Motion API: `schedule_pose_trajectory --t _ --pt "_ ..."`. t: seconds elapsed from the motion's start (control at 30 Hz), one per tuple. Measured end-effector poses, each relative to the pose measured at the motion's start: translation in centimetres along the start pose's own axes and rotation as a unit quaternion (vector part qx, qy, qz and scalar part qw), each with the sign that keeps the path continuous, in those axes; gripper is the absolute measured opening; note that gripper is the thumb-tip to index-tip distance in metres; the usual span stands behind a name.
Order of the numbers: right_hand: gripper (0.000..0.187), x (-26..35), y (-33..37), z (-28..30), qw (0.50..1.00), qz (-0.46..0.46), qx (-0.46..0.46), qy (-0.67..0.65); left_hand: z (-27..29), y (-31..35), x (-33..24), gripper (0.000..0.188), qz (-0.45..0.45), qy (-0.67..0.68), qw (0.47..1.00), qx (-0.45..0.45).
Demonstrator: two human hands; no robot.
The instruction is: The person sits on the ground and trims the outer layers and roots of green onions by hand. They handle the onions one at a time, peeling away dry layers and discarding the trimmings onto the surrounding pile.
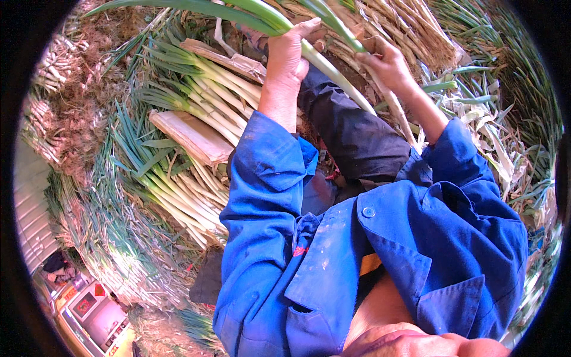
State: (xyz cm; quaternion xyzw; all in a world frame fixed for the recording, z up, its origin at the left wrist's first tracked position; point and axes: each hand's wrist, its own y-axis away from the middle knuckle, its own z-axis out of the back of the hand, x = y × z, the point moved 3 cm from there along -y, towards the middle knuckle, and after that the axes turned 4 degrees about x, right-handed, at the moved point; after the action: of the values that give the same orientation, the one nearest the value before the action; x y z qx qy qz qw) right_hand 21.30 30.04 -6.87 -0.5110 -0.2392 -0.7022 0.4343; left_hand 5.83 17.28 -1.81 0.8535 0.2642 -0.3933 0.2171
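Observation:
My left hand (288,52) is closed around a large green onion (340,78), where its white shank turns to green leaves. The leaves run up to the left, and the shank slants down to the right over my dark trouser leg (363,131). To its right, my right hand (386,64) pinches a second green onion (391,102) just below its green part. That one's pale lower end reaches down toward my right sleeve (455,157). The two green onions lie apart at their lower ends.
Left of my legs lie cleaned green onions (220,83) in rows, with pale flat pieces (193,137) among them. Brown roots (89,95) heap at far left. Stripped leaves (493,128) and uncleaned green onions (517,65) pile up at right.

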Motion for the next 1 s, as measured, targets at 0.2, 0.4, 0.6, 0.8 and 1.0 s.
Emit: schedule_pose_trajectory --t 0.2,0.4,0.6,0.8,1.0 --pt "0.031 1.5 1.6 -0.5 0.878 -0.216 0.159 -0.396 0.5 -0.9 0.8 0.024 -0.035 -0.008 0.999 0.000" --pt "0.033 2.6 -0.5 0.3 0.994 0.000 0.104 0.010 -0.5 -1.4 1.3 0.023 -0.038 0.001 0.999 0.006" --pt "0.030 6.0 -3.3 1.3 0.955 0.002 0.205 0.215 -1.1 -1.5 0.9 0.026 -0.044 -0.004 0.999 0.017" --pt "0.027 5.8 -3.9 1.6 0.953 -0.009 0.232 0.195 -1.5 -1.1 0.8 0.030 -0.059 -0.012 0.998 0.019" --pt "0.017 3.8 -3.7 2.0 0.968 -0.045 0.226 0.096 -1.7 -1.1 1.3 0.014 -0.036 -0.018 0.999 0.013"
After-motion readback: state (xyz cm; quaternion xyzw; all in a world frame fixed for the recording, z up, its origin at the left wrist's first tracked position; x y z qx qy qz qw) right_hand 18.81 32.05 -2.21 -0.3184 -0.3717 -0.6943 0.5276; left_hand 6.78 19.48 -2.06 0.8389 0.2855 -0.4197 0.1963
